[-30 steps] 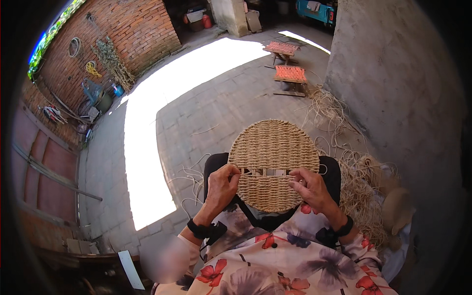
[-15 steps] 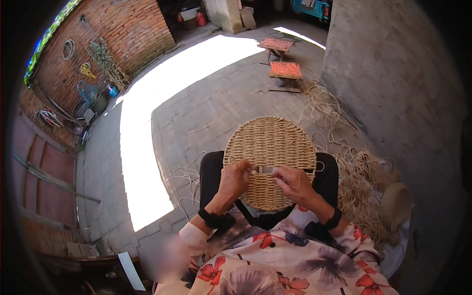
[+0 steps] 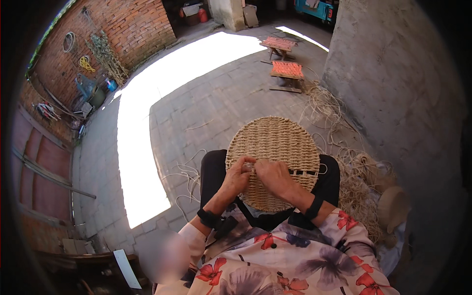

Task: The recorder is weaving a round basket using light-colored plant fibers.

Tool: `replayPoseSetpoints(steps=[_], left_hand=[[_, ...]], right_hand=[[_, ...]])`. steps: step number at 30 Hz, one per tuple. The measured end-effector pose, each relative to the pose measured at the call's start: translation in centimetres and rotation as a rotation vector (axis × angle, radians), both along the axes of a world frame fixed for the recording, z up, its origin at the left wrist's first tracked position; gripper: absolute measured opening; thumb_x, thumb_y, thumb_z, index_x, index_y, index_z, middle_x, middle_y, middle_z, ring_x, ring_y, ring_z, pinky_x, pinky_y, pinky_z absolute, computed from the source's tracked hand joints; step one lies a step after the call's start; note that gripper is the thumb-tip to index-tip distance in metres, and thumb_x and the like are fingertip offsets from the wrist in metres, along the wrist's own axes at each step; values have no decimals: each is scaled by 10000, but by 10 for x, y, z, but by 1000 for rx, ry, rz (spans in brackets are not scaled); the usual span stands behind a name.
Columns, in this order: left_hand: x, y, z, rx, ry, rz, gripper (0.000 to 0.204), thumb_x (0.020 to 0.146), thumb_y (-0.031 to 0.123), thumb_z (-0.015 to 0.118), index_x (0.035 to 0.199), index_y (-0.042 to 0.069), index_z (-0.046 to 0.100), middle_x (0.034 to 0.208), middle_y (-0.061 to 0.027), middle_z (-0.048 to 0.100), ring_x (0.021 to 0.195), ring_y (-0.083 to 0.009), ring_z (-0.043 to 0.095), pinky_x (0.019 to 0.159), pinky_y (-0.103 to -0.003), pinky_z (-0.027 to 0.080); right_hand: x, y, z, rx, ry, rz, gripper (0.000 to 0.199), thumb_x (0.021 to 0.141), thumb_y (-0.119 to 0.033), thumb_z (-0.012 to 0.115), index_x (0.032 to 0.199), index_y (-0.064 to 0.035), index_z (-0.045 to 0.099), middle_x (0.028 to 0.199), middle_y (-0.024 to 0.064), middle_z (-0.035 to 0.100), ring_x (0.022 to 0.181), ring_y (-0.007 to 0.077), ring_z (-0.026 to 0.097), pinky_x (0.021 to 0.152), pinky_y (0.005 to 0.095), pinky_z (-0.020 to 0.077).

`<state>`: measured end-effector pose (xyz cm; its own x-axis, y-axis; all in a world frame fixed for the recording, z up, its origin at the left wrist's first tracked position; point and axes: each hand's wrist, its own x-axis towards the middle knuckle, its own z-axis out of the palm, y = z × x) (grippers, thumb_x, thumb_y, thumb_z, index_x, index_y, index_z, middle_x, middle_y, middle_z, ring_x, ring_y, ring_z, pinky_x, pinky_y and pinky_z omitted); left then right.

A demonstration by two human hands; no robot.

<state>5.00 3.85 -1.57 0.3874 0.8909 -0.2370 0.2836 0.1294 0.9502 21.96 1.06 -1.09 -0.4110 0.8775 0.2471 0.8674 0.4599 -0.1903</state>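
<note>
Across my dark-trousered lap lies a round woven mat of tan cord (image 3: 273, 138). A narrow unwoven gap crosses it, and a loop of cord stands out at the gap's right end. My left hand (image 3: 237, 178) is closed in a pinch at the mat's left side, along the line of the gap. Right beside it, my right hand (image 3: 274, 178) has its fingers curled down onto the weave, covering part of the gap. Whatever the fingertips of both hands hold is too small or hidden to make out, possibly cord.
A tangled heap of loose cord (image 3: 358, 189) lies right of my knee, with a pale round object (image 3: 393, 206) by it. More strands trail along the grey wall (image 3: 393, 83). Two low stools with orange woven seats (image 3: 287, 70) stand ahead. Cord ends (image 3: 189, 177) lie left of my lap.
My right hand has moved left along the gap, up against my left hand, uncovering the gap's right part. My left hand has shifted only slightly. The mat stays on my lap.
</note>
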Motion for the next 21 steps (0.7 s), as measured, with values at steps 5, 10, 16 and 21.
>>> replayPoseSetpoints(steps=[5, 10, 16, 21], left_hand=[[-7, -9, 42, 75, -45, 57, 407, 863, -48, 473, 1226, 108, 569, 941, -83, 695, 621, -117, 604, 550, -316, 505], [-43, 3, 37, 441, 162, 271, 251, 886, 11, 529, 1109, 58, 635, 976, -100, 700, 693, -163, 637, 632, -359, 517], [-40, -5, 20, 838, 512, 32, 118, 848, 80, 617, 943, 67, 684, 853, -99, 613, 864, -288, 597, 759, -401, 474], [-35, -9, 22, 939, 686, -16, 105, 815, 104, 650, 908, 96, 697, 862, -69, 571, 847, -265, 560, 754, -389, 433]], right_hand=[[4, -3, 13, -125, 219, -92, 150, 761, -126, 635, 849, -9, 604, 822, 185, 632, 729, 378, 660, 664, 492, 526], [29, -37, 37, -99, 170, -123, 141, 746, -106, 629, 829, -1, 588, 781, 200, 620, 704, 386, 650, 643, 484, 509], [77, -58, 30, -210, 133, -252, 134, 746, -135, 640, 757, -14, 584, 812, 182, 626, 721, 372, 656, 650, 471, 519], [75, -60, 29, -27, 288, -235, 92, 767, -83, 617, 792, -16, 559, 746, 173, 580, 703, 370, 622, 640, 480, 502]])
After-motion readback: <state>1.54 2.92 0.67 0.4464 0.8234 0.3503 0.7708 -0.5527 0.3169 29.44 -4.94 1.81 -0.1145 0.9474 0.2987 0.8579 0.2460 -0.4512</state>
